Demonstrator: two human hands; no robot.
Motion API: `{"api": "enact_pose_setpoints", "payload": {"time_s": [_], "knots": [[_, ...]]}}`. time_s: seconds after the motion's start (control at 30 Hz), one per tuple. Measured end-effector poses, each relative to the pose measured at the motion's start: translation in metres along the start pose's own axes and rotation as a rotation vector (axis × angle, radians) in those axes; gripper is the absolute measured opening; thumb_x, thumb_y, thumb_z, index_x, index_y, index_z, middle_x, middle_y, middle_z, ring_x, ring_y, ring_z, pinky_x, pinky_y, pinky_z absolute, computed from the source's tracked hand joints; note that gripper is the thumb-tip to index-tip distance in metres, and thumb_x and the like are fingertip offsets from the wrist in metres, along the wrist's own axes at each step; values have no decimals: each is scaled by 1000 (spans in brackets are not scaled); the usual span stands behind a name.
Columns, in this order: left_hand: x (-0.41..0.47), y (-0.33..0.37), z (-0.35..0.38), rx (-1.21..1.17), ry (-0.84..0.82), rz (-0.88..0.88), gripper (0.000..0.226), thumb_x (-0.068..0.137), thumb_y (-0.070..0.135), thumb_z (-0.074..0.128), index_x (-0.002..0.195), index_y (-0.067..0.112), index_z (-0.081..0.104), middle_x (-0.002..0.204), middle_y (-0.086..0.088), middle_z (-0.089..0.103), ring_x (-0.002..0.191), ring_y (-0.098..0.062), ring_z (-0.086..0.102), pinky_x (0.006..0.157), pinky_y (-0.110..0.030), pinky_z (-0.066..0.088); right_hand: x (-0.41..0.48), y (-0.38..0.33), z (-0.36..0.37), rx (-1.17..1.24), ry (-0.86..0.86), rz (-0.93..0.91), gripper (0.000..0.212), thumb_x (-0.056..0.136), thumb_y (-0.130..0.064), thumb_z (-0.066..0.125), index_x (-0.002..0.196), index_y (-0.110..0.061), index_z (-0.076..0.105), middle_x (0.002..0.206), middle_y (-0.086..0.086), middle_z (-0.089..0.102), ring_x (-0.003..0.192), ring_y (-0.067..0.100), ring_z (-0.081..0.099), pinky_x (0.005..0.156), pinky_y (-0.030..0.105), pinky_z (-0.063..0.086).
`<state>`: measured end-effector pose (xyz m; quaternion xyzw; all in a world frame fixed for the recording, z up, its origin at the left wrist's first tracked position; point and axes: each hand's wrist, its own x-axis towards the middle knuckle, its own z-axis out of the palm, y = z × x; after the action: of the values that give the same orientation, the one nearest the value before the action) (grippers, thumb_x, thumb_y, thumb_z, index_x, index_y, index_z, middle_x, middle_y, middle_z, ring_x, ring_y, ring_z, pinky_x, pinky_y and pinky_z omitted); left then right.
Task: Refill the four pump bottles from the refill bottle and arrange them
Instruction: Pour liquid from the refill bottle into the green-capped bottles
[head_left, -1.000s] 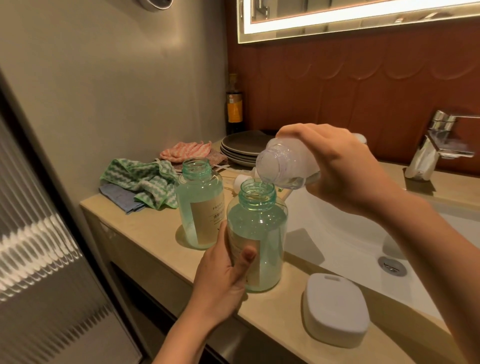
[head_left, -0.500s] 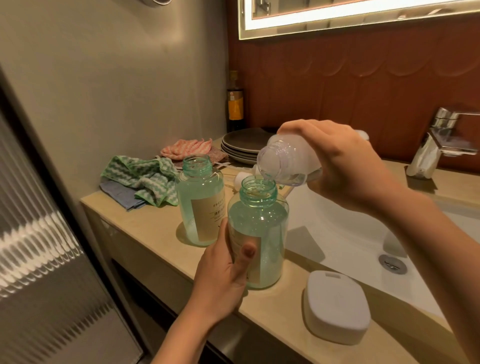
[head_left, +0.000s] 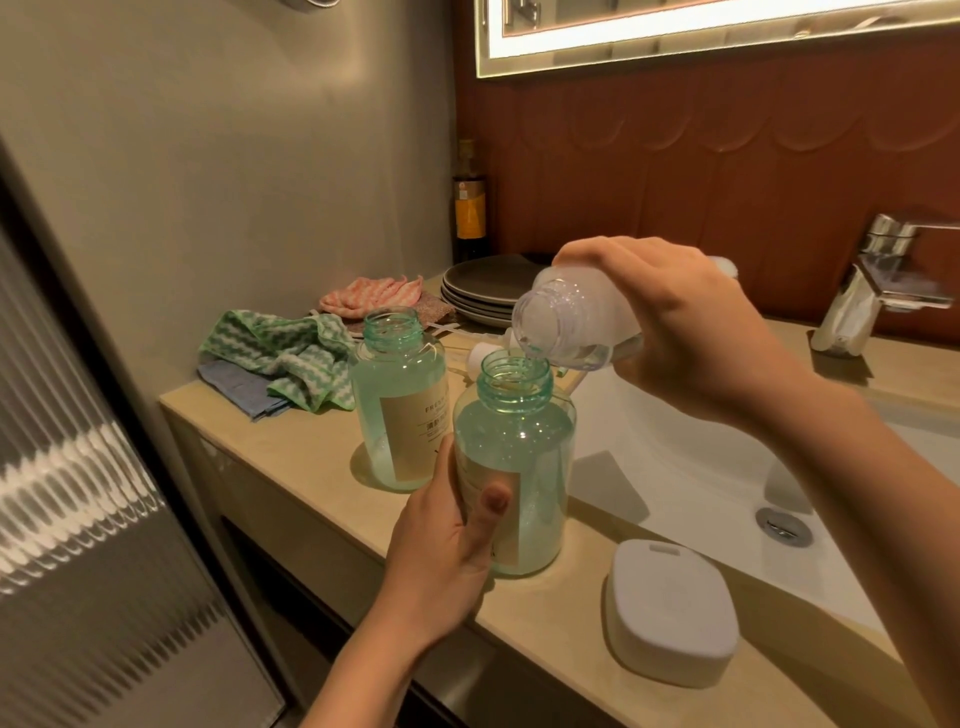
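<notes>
— Hardly anything moved on the countertop (head_left: 291, 441) since a second ago?
— Yes, the refill bottle (head_left: 571, 322) stays tipped over the near pump bottle (head_left: 519, 452).
— And the grips?
— The right hand (head_left: 685, 332) wraps the refill bottle. The left hand (head_left: 447, 561) curls round the near pump bottle.
— Progress?
— Midway at best, I judge. The second pump bottle (head_left: 395, 410) stands uncapped beside it, two more are unseen, and arranging remains.

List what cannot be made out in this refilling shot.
Head view:
- refill bottle: body covered by the right hand; level left unknown.
- far bottle label: partly behind the near bottle, print too small.
- white parts behind the bottles: mostly hidden.
- faucet: blurred, cut off by the right edge.
- two more pump bottles: none in frame.
</notes>
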<state>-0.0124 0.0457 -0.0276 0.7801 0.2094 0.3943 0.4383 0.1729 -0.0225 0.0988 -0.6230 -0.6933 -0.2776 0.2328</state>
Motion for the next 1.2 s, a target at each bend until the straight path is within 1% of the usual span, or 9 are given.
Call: {"api": "enact_pose_setpoints", "payload": {"time_s": [0.07, 0.13, 0.27, 0.33, 0.5, 0.7, 0.77, 1.07, 1.2], "knots": [[0, 0, 0, -3, -1, 0, 76, 62, 92, 26, 124, 48, 38, 121, 32, 53, 114, 6, 51, 93, -25, 43, 0, 0, 0, 1, 1, -1, 78, 57, -2, 83, 126, -15, 50, 118, 7, 60, 102, 30, 55, 84, 35, 36], [0, 0, 0, -3, -1, -1, 77, 62, 92, 26, 125, 48, 37, 121, 32, 53, 115, 6, 51, 93, -25, 43, 0, 0, 0, 5, 3, -8, 78, 57, -2, 83, 126, -15, 49, 118, 6, 60, 102, 30, 55, 84, 39, 40], [1, 0, 0, 11, 0, 2, 77, 62, 92, 24, 124, 48, 37, 121, 35, 51, 115, 9, 49, 92, -17, 41, 0, 1, 0, 0, 11, -13, 79, 57, -2, 83, 127, -16, 49, 118, 6, 60, 103, 30, 56, 85, 43, 42], [1, 1, 0, 12, 0, 1, 79, 61, 93, 24, 124, 48, 37, 121, 36, 51, 115, 10, 48, 93, -16, 41, 0, 1, 0, -2, 13, -15, 79, 57, -2, 83, 127, -16, 48, 119, 6, 60, 103, 31, 56, 85, 44, 43], [0, -1, 0, 7, -3, 1, 84, 61, 93, 24, 127, 43, 37, 122, 34, 52, 116, 8, 49, 94, -21, 41, 0, 0, 1, -2, 15, -19, 79, 57, -1, 83, 127, -16, 48, 118, 6, 60, 103, 30, 56, 85, 45, 44], [0, -2, 1, 2, 3, -3, 79, 63, 91, 26, 126, 46, 37, 124, 31, 52, 118, 5, 48, 97, -29, 41, -1, 0, 1, 2, 16, -17, 78, 58, -2, 83, 127, -15, 49, 118, 6, 60, 103, 31, 56, 85, 42, 42], [0, -2, 1, 3, 3, -5, 81, 63, 91, 26, 128, 45, 37, 124, 30, 52, 118, 5, 48, 98, -29, 41, 0, 0, 1, 3, 16, -15, 78, 58, -2, 83, 127, -15, 49, 118, 6, 60, 103, 30, 56, 85, 42, 42], [0, -2, 1, 13, 6, -1, 80, 62, 92, 25, 126, 46, 38, 122, 33, 52, 116, 7, 49, 94, -24, 41, 0, 0, 0, 7, 11, -8, 77, 58, -2, 83, 127, -15, 49, 119, 6, 60, 105, 30, 55, 87, 41, 41], [0, -1, 0, 22, 4, 4, 78, 63, 92, 23, 125, 48, 36, 122, 35, 51, 116, 8, 49, 91, -14, 40, -1, 0, 0, 12, 13, -9, 76, 59, -3, 83, 126, -15, 49, 119, 5, 60, 104, 30, 55, 87, 42, 41]]}}
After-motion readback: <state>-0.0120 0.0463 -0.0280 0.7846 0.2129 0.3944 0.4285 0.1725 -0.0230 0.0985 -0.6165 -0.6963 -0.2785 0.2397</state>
